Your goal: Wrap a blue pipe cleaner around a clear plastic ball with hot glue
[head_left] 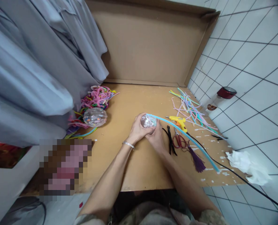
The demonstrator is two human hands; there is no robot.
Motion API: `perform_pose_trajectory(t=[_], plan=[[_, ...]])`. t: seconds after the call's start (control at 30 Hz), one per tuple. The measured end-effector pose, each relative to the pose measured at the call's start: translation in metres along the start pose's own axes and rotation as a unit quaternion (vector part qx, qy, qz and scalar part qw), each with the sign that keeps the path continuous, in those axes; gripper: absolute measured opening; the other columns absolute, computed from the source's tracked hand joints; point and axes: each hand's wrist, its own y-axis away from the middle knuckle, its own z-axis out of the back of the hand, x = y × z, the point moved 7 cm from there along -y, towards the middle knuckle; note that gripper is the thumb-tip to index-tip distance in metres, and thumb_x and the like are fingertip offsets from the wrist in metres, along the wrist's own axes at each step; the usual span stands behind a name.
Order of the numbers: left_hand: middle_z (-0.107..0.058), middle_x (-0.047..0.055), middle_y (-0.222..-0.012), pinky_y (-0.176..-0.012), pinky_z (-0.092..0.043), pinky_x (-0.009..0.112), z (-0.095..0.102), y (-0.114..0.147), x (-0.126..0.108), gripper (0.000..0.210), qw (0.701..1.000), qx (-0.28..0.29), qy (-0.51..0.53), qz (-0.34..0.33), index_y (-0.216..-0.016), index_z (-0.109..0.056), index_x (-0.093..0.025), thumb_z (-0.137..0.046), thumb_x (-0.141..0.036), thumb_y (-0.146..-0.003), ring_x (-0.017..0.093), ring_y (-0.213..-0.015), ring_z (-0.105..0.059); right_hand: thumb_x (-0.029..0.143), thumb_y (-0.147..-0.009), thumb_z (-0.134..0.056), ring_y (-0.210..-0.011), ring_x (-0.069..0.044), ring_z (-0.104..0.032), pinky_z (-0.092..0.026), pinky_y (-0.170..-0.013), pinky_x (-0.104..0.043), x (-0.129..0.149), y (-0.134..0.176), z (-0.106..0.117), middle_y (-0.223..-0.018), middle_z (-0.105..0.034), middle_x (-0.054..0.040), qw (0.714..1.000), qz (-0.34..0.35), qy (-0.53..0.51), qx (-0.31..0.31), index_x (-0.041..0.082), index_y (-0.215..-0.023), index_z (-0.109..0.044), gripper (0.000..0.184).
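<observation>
Between my two hands is a small clear ball [148,121] with coloured bits in or on it. My left hand [137,128] wraps round its left side, fingers closed on it, a bangle on the wrist. On its right and lower side, my right hand [155,134] grips it too. A long light-blue pipe cleaner [190,135] runs from the top of the ball rightward past my right hand to the table's right part. Whether it is fixed to the ball or pinched by fingers I cannot tell.
Right of my hands lie a yellow glue gun [178,120], black pipe cleaners [169,140], red-handled scissors [179,142], a purple tassel [197,161], pastel pipe cleaners [188,107] and crumpled tissue [249,165]. To the left are a larger clear ball [95,117] and pink pipe cleaners [98,97].
</observation>
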Motion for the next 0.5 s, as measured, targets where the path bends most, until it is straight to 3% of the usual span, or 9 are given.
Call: perform_pose_trajectory(t=[0.27,0.37,0.5], plan=[[-0.056,0.010,-0.128,-0.106,-0.044,0.043,0.008,0.003,-0.019,0.078,0.999,-0.014,-0.038,-0.007,-0.127,-0.051,-0.021,-0.084,-0.030,-0.057,0.027,-0.118,-0.057,0.030,-0.073,-0.063,-0.129,-0.028,-0.051,-0.043,-0.109,-0.047,0.006,0.002,0.003,-0.137,-0.055,-0.0118,0.997,0.013,-0.020,0.077,0.021,-0.146,-0.031,0.080],[-0.056,0.009,-0.128,-0.106,-0.045,0.042,0.010,0.005,-0.019,0.078,0.998,-0.018,-0.053,-0.001,-0.126,-0.051,-0.021,-0.084,-0.029,-0.056,0.027,-0.119,-0.057,0.026,-0.078,-0.054,-0.131,-0.027,-0.049,-0.041,-0.111,-0.045,0.005,0.002,0.003,-0.140,-0.053,-0.0120,0.994,0.016,-0.047,0.096,0.020,-0.146,-0.031,0.072],[-0.056,0.009,-0.127,-0.106,-0.046,0.041,0.009,0.006,-0.016,0.079,0.998,-0.010,-0.067,-0.001,-0.127,-0.051,-0.020,-0.084,-0.028,-0.056,0.027,-0.117,-0.058,0.023,-0.084,-0.043,-0.126,-0.027,-0.054,-0.044,-0.107,-0.045,-0.001,-0.001,0.007,-0.136,-0.056,-0.0134,0.993,0.029,-0.029,0.107,0.018,-0.140,-0.042,0.057]])
